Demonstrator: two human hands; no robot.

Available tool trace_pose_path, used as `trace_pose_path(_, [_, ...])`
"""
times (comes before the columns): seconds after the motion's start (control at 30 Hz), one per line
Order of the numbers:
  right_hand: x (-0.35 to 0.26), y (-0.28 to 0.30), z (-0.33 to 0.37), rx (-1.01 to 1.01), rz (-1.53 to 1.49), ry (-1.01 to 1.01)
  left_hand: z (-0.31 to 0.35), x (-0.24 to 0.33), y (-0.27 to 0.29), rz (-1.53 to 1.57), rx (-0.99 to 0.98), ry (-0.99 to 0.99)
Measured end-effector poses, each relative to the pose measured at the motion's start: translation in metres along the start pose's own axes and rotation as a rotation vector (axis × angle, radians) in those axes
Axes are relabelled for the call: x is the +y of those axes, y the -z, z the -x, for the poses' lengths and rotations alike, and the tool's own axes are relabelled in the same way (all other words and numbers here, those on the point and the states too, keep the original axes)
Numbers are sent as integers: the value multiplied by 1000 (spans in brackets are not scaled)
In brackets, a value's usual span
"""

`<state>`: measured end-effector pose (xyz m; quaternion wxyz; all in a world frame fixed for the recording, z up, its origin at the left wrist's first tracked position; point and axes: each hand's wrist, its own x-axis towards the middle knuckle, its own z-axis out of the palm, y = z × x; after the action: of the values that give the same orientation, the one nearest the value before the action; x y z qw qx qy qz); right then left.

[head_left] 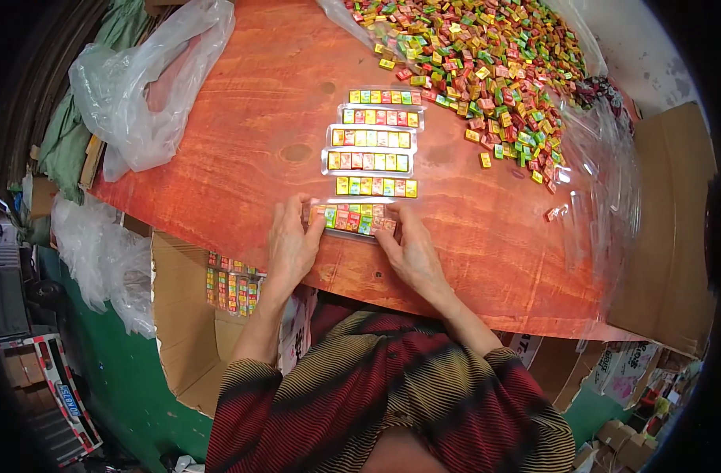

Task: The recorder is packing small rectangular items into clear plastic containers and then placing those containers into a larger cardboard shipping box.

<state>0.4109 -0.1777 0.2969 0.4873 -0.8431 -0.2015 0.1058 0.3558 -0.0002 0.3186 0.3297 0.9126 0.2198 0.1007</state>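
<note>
Both my hands are at the tray closest to me, a clear plastic tray (349, 234) filled with small red, green and yellow wrapped blocks. Curled round its left end is my left hand (291, 246), its thumb by the blocks. At the right end, my right hand (413, 254) grips with thumb and fingers near a few reddish blocks (382, 225). Some of these blocks look uneven or doubled up. Beyond it, several similar trays lie in a column, each with one row of coloured blocks; the nearest of them is a filled tray (376, 187).
A large heap of loose blocks (486, 63) covers the far right of the reddish wooden table (219, 158). Stacked clear empty trays (601, 213) lie at the right beside a cardboard sheet (664, 229). Plastic bags (132, 102) hang far left. Below, an open carton (183, 315) contains filled trays (233, 290).
</note>
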Motion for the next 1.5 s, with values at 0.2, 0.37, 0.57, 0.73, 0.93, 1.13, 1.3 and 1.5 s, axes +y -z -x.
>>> trace_pose_path(0.2, [0,18,1,-95,-583,-303,6,-3,-14,347,-97,213])
trace_pose_path(0.37, [30,32,-22,7,-212,-149,-24,15,-43,421,4,179])
trace_pose_path(0.57, [33,27,-19,-70,-191,-233,-17,8,-41,399,-38,216])
trace_pose_path(0.73, [27,34,-16,-74,-199,-230,-11,3,-40,378,-100,180])
trace_pose_path(0.93, [14,49,-32,57,-307,-139,-40,30,-38,547,-35,130])
trace_pose_path(1.13, [33,45,-38,-12,-287,-324,-46,30,-45,504,-105,168])
trace_pose_path(1.3, [46,38,-28,-32,-218,-252,-32,22,-47,452,-181,245])
trace_pose_path(1.5, [31,48,-15,0,-236,-221,-20,29,-35,515,-215,265])
